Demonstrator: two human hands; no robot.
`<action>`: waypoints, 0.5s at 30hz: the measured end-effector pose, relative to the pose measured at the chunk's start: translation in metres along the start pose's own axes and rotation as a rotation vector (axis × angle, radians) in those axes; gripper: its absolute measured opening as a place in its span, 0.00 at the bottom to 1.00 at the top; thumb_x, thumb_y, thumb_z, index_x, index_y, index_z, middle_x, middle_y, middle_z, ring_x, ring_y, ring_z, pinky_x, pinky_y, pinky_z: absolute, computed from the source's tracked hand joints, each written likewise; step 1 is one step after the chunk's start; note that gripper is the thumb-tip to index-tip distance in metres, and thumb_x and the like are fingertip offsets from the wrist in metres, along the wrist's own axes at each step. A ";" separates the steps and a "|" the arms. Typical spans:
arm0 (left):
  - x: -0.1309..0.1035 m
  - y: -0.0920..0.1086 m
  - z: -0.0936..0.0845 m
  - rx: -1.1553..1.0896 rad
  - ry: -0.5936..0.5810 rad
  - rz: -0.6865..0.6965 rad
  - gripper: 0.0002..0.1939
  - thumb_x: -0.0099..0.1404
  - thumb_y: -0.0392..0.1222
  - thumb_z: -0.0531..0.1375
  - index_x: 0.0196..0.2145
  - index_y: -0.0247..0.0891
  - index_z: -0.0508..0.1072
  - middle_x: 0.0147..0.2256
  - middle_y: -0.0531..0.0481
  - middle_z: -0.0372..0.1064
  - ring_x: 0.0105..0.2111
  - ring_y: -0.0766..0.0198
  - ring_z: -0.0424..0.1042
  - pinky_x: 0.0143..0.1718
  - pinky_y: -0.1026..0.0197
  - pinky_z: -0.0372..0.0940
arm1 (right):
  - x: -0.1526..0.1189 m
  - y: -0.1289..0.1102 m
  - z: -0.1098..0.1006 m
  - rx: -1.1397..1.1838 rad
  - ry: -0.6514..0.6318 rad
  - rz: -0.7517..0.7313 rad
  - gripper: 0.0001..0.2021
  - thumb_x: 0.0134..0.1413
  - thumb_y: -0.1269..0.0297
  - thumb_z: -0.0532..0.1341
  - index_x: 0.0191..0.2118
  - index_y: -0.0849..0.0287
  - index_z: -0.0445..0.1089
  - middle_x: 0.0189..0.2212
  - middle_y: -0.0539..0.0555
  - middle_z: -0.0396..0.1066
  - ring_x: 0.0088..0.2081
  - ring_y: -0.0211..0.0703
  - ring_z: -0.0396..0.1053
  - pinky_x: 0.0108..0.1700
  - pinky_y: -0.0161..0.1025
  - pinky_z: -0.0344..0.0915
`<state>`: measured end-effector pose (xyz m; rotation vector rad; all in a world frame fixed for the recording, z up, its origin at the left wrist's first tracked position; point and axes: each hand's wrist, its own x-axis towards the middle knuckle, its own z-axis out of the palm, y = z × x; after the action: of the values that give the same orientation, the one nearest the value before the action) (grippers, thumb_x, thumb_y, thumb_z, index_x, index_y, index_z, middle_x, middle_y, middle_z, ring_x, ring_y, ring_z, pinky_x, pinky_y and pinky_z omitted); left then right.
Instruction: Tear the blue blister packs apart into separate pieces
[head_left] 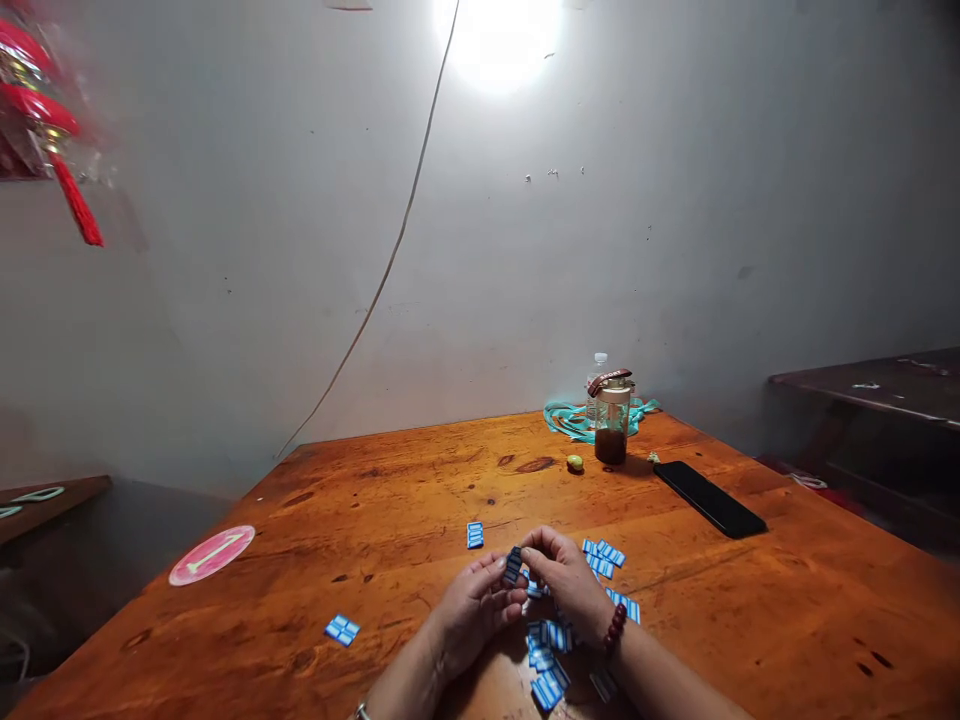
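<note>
Between my two hands is a small dark, flat piece with pale stripes (513,565); its exact kind is too small to tell. My left hand (476,605) holds it at the left with the thumb on top and the other fingers curled below. From the right, my right hand (566,580) pinches its upper edge between thumb and finger. Several flat blue-and-white striped pieces (550,688) lie loosely under and beside my right hand, partly hidden by it. A separate blue-and-white piece (475,535) lies beyond my hands, and another piece (342,629) sits off to the left.
A wooden table (405,480) spreads before me. A black phone (709,498) lies at the right. Behind it stand a drink bottle with dark contents (612,425) and a clear bottle (600,360), near a turquoise strap (570,420). A pink round marker (212,556) lies at the left edge.
</note>
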<state>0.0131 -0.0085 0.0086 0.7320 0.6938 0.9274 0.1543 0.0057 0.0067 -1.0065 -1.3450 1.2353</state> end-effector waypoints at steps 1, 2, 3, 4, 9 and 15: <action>0.000 0.000 0.000 -0.005 -0.003 -0.003 0.09 0.55 0.40 0.58 0.34 0.34 0.65 0.29 0.48 0.69 0.27 0.68 0.70 0.30 0.67 0.61 | 0.000 0.001 0.000 0.002 -0.004 0.009 0.05 0.44 0.64 0.55 0.24 0.60 0.62 0.18 0.45 0.59 0.21 0.31 0.58 0.23 0.28 0.55; 0.001 -0.001 0.000 0.001 0.002 -0.008 0.10 0.55 0.40 0.58 0.34 0.34 0.65 0.29 0.48 0.69 0.27 0.68 0.70 0.30 0.67 0.61 | 0.002 0.002 0.000 -0.004 -0.011 0.020 0.05 0.44 0.64 0.55 0.24 0.60 0.62 0.18 0.45 0.59 0.20 0.31 0.57 0.22 0.28 0.55; 0.002 -0.001 0.000 0.018 0.018 -0.016 0.10 0.55 0.41 0.58 0.34 0.33 0.65 0.29 0.47 0.69 0.27 0.68 0.70 0.29 0.68 0.61 | 0.004 0.003 -0.002 -0.028 -0.014 0.033 0.05 0.43 0.65 0.54 0.24 0.61 0.61 0.18 0.45 0.59 0.20 0.31 0.57 0.21 0.28 0.54; 0.002 -0.002 0.000 0.046 0.047 -0.024 0.11 0.55 0.42 0.58 0.33 0.33 0.65 0.29 0.46 0.69 0.26 0.68 0.70 0.27 0.68 0.61 | 0.009 0.004 -0.003 -0.086 -0.020 0.054 0.04 0.43 0.65 0.54 0.24 0.61 0.61 0.17 0.45 0.58 0.19 0.30 0.57 0.21 0.28 0.54; 0.006 -0.003 0.000 0.209 0.189 0.011 0.14 0.55 0.48 0.56 0.33 0.33 0.64 0.27 0.47 0.69 0.21 0.69 0.69 0.21 0.69 0.60 | 0.059 0.012 -0.016 -0.497 -0.065 0.174 0.03 0.41 0.71 0.52 0.22 0.61 0.61 0.11 0.43 0.54 0.14 0.29 0.53 0.17 0.28 0.49; 0.005 0.002 -0.001 0.264 0.253 0.036 0.14 0.54 0.46 0.57 0.33 0.33 0.64 0.27 0.49 0.67 0.20 0.73 0.66 0.20 0.71 0.59 | 0.115 0.030 -0.018 -0.760 -0.096 0.173 0.06 0.32 0.77 0.56 0.13 0.64 0.63 0.08 0.46 0.57 0.16 0.30 0.55 0.20 0.28 0.48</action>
<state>0.0136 -0.0031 0.0090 0.8700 1.0428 0.9820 0.1538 0.1245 -0.0082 -1.6265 -1.8934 0.8984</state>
